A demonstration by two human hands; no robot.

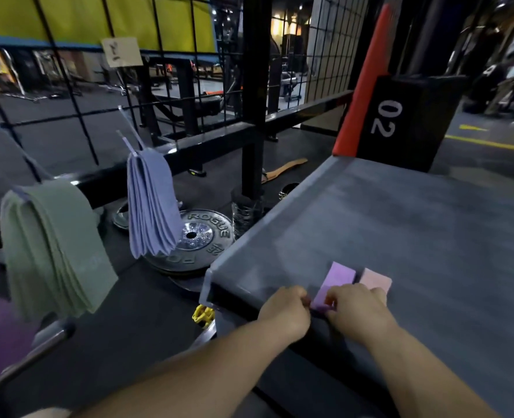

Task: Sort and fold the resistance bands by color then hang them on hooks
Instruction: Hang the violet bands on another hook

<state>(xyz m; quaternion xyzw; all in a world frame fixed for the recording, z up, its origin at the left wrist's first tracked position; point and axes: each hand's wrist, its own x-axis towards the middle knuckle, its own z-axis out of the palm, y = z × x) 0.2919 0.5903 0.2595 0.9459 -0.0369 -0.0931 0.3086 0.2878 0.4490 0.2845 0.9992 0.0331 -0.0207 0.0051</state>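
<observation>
A folded purple band lies on the grey platform near its front left corner. Beside it on the right lies a folded pink band. My left hand pinches the purple band's near left end. My right hand grips the same band's near end from the right and covers the pink band's near edge. A bundle of green bands hangs from a hook on the wire grid at the left. A bundle of blue bands hangs from another hook further right.
A black wire grid and black steel frame stand behind the hanging bands. Weight plates lie on the floor left of the platform. A black box marked 02 stands at the platform's far end. A bar crosses the lower left.
</observation>
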